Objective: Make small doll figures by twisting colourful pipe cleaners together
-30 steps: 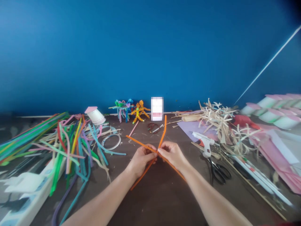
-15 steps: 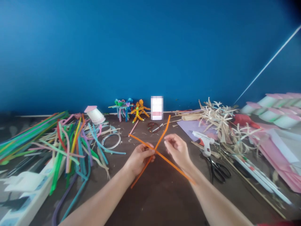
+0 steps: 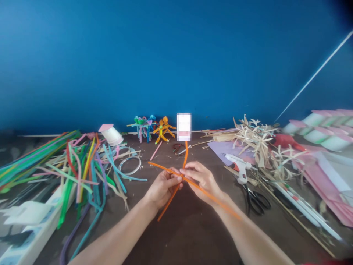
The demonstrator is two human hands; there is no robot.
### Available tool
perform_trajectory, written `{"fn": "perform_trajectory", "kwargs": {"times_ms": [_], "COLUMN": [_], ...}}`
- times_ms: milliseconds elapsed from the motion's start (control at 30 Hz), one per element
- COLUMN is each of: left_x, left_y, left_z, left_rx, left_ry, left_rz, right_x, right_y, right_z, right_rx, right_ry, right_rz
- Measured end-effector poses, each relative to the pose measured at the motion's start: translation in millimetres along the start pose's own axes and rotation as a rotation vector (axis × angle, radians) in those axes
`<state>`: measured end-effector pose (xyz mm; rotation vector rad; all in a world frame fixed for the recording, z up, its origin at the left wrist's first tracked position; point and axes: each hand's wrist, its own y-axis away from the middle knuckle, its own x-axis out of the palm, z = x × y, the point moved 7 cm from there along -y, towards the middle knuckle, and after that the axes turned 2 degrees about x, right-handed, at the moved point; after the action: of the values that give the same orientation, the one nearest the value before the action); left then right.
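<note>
Two orange pipe cleaners [image 3: 166, 168] cross in an X just above the dark table. My left hand [image 3: 162, 187] is closed, pinching them at the crossing. My right hand [image 3: 200, 178] is closed on the same crossing from the right, fingertips meeting the left hand's. One stem rises toward the back [image 3: 186, 154]; another runs down right past my wrist [image 3: 220, 204].
A heap of coloured pipe cleaners [image 3: 82, 169] covers the left side, with a tipped paper cup [image 3: 111, 134] and a wire ring [image 3: 129, 165]. Small pipe-cleaner figures [image 3: 161, 131] stand at the back. A glue gun [image 3: 239, 166], scissors [image 3: 255, 200] and dried straw shapes [image 3: 256, 141] lie right.
My right hand let go half a second ago, then came back to the crossing and closed on it. The upper stem swung from leaning right to nearly upright.
</note>
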<state>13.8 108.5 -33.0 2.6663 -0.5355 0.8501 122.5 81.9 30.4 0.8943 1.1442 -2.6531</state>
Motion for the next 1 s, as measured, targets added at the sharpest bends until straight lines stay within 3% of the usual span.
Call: {"fn": "perform_trajectory", "kwargs": {"times_ms": [267,567,733,867,1000], "left_x": [3.5,0.0,-5.4,-12.3,-11.8], "left_y": [6,23,26,23,21], "left_z": [-23,-46,-51,-50,-49], "left_rx": [0.251,0.559,0.638,0.613,0.614], "left_ry": [-0.216,-0.667,-0.753,-0.723,-0.729], "left_rz": [-0.075,-0.324,-0.392,-0.449,-0.441], "right_x": [1,14,32,36,31], "right_y": [-4,1,11,13,8], "right_z": [11,-12,-21,-19,-9], "right_rx": [0.063,0.474,0.709,0.699,0.545], "right_ry": [-0.069,-0.39,-0.563,-0.499,-0.349], "right_rz": [-0.034,0.01,0.038,0.009,-0.041]}}
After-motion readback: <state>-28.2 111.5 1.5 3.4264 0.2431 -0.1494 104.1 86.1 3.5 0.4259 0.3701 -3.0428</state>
